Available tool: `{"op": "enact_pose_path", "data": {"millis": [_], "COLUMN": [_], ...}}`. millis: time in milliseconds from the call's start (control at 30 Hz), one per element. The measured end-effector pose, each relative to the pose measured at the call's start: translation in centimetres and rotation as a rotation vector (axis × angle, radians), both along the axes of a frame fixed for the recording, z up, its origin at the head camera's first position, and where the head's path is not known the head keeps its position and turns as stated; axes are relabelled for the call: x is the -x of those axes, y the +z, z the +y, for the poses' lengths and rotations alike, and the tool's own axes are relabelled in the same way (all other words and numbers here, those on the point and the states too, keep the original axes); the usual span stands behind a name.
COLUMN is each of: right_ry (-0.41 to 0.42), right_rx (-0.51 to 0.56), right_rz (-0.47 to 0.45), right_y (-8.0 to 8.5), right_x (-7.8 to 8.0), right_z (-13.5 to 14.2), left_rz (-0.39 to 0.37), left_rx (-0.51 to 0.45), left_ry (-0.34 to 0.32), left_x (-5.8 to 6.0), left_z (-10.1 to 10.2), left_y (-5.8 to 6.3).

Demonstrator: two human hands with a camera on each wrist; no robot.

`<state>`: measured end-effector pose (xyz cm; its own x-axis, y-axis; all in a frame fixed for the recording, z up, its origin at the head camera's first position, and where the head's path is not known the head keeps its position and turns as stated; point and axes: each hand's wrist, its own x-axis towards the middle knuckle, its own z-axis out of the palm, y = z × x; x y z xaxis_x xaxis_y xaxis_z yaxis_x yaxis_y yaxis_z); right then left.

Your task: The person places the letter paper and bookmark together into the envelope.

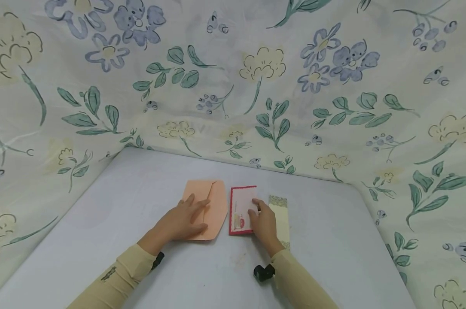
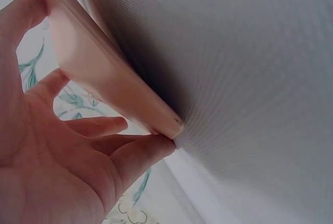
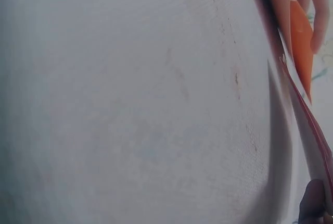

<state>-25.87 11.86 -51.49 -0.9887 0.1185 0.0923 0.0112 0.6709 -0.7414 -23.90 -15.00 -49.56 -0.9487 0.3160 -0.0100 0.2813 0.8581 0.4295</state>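
Note:
A peach envelope (image 1: 216, 210) lies on the left with its flap side up. My left hand (image 1: 184, 219) rests on it with the fingers spread apart. In the left wrist view, the fingertips touch the face and edge of the envelope (image 2: 104, 78). Just right of it is a pale pink card (image 1: 241, 206) with a red border and a small printed picture. My right hand (image 1: 264, 223) grips the card's right edge, thumb on its face. The right wrist view shows the card (image 3: 312, 130) edge-on with a fingertip against it.
A cream paper strip (image 1: 282, 221) with patterned ends lies right of the card, partly behind the right hand. The white tabletop (image 1: 140, 180) surrounds the papers. Floral cloth (image 1: 217, 86) rises behind and at both sides.

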Motion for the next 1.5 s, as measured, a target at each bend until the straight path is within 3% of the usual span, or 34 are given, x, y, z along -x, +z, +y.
{"op": "enact_pose_path", "data": {"millis": [1500], "right_ry": [-0.017], "right_rx": [0.036], "right_rz": [0.032], "right_y": [0.36], "right_x": [0.24], "right_z": [-0.35], "left_rz": [-0.011], "left_rx": [0.001], "left_ry": [0.005], "left_x": [-0.04], "left_z": [0.12], "left_y": [0.22]}}
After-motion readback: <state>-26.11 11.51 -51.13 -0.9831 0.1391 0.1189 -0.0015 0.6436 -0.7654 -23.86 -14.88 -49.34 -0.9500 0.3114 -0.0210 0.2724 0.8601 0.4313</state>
